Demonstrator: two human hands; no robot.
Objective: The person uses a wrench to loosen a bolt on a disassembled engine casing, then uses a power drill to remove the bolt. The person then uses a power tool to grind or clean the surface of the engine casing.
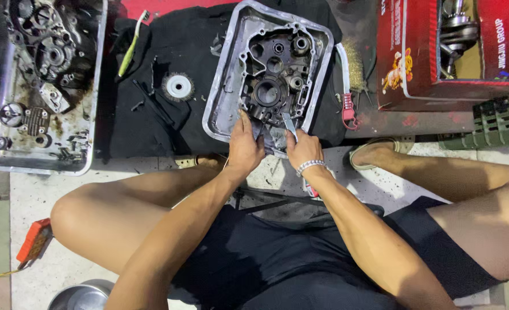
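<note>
Head view: the engine case (273, 74) lies in a metal tray (223, 103) on a black cloth (151, 123), straight ahead of the seated person. A red box (415, 86) crowds the right, a parts tray (88, 115) the left; bare cloth lies between them. Left hand (244, 146) presses the case's near edge, fingers curled. Right hand (304, 150) has its grip closed on a flat metal tool (289, 125).
</note>
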